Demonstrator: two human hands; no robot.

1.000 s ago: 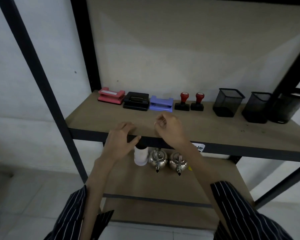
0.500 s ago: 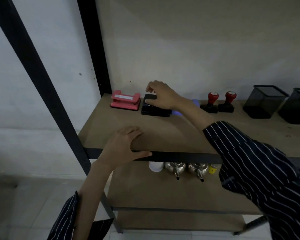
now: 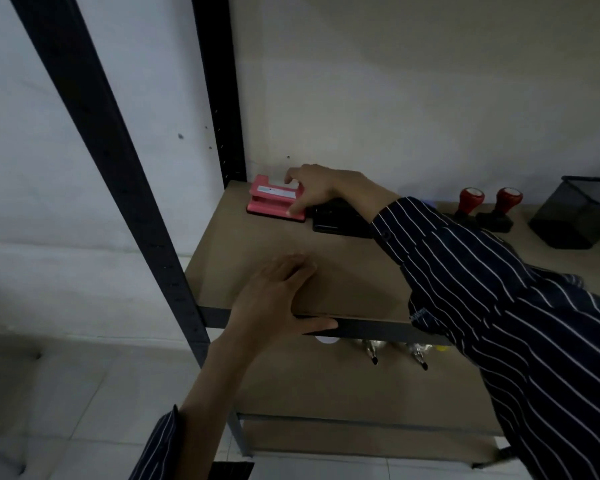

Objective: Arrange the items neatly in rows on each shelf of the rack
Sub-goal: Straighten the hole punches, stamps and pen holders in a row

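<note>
A pink hole punch point(image 3: 267, 199) sits at the back left corner of the rack's upper shelf point(image 3: 343, 265). My right hand point(image 3: 323, 188) pinches its right end, thumb on the front and a finger behind it. Touching its right side lies a black hole punch point(image 3: 340, 223), partly under my wrist. Two red-topped stamps point(image 3: 470, 202) point(image 3: 506, 202) and a black mesh pen holder point(image 3: 575, 213) follow in the same back row. My striped sleeve hides the stretch between the black punch and the stamps. My left hand point(image 3: 278, 296) rests flat on the shelf's front edge, thumb along the rail.
Black rack posts point(image 3: 118, 168) rise at the left, front and back. On the lower shelf a white cup point(image 3: 324, 340) and two metal kettles point(image 3: 371, 351) point(image 3: 418, 355) peek out under the front rail. A white wall stands behind, tiled floor below.
My right hand reached to the back of the shelf, touched the black punch, then shifted left onto the pink punch. My view moved closer and left. The left hand stayed on the shelf edge.
</note>
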